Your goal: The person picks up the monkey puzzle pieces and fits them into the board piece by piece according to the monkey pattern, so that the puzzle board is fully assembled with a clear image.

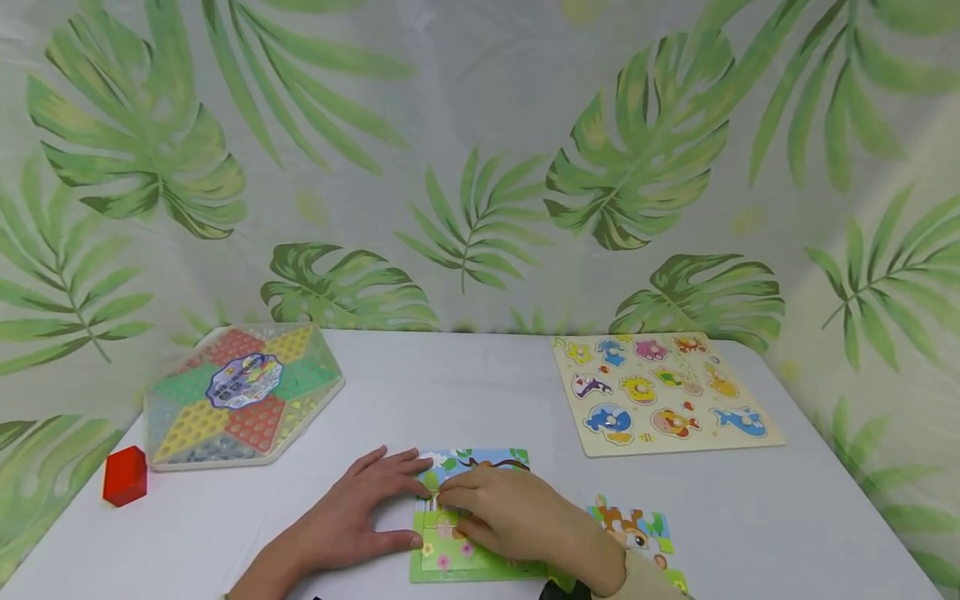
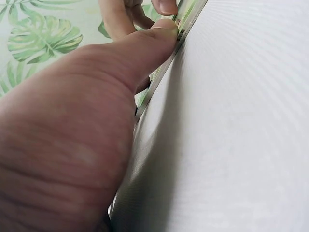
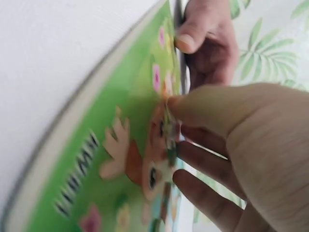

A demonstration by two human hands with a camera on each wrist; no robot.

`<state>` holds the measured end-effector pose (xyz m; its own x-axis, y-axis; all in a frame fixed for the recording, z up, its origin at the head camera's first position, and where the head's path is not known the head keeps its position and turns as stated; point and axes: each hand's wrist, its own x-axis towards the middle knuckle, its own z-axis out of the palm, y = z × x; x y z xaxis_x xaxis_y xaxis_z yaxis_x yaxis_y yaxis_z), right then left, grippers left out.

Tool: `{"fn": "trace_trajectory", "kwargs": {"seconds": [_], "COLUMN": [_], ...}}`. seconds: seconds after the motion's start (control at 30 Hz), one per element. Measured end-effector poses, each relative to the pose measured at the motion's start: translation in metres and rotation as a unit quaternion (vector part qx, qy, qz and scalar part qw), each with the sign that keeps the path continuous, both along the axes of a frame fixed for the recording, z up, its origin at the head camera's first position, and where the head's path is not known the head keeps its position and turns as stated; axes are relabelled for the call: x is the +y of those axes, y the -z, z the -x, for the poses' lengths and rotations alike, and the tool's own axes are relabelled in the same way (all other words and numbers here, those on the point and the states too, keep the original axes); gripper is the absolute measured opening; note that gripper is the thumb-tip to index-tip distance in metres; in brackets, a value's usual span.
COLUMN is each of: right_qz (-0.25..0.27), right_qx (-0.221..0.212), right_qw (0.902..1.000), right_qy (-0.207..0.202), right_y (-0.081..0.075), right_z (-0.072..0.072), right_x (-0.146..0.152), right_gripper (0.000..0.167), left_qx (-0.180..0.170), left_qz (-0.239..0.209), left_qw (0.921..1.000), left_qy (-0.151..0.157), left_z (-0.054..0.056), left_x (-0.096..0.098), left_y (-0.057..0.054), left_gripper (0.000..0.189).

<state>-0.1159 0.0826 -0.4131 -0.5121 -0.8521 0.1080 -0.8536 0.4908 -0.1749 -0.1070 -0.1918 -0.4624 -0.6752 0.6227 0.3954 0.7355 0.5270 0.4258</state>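
Note:
A jigsaw board [image 1: 480, 575] printed with green grass and flowers lies at the front middle of the table; in the right wrist view its printed face [image 3: 125, 116] shows a deer with antlers. My left hand [image 1: 371, 512] rests at its left side, fingers spread, the thumb [image 2: 159, 36] touching the edge. Over the board, my right hand [image 1: 517, 512] has bent fingers and thumb that seem to pinch a small jigsaw piece, mostly hidden by the fingertips. More jigsaw pieces [image 1: 637, 529] with a deer's face lie to the right, partly covered by my right forearm.
At the back left lies a hexagonal game board [image 1: 247, 379] with coloured sections, with a red block [image 1: 125, 476] at its front corner. A peg puzzle board [image 1: 660, 396] with sea animals lies at the back right. Behind the table hangs a leaf-patterned curtain [image 1: 480, 167].

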Motion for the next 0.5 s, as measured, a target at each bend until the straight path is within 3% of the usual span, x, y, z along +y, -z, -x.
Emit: {"fn": "trace_trajectory", "kwargs": {"seconds": [0.13, 0.3, 0.5], "right_qz": [0.025, 0.052, 0.082], "right_qx": [-0.068, -0.159, -0.181], "right_qw": [0.9973, 0.9858, 0.9790], "right_qy": [-0.002, 0.021, 0.046], "right_y": [-0.006, -0.019, -0.027], "right_z": [0.005, 0.013, 0.015], "right_x": [0.005, 0.017, 0.039], "right_gripper": [0.030, 0.039, 0.049], "left_qx": [-0.005, -0.004, -0.008], "left_qz": [0.001, 0.004, 0.015], "left_qw": [1.0000, 0.9999, 0.9998], "left_qy": [-0.003, -0.009, -0.011], "left_z": [-0.002, -0.001, 0.001], "left_x": [-0.001, -0.001, -0.001], "left_y": [0.001, 0.002, 0.002], "left_gripper": [0.040, 0.046, 0.047]}}
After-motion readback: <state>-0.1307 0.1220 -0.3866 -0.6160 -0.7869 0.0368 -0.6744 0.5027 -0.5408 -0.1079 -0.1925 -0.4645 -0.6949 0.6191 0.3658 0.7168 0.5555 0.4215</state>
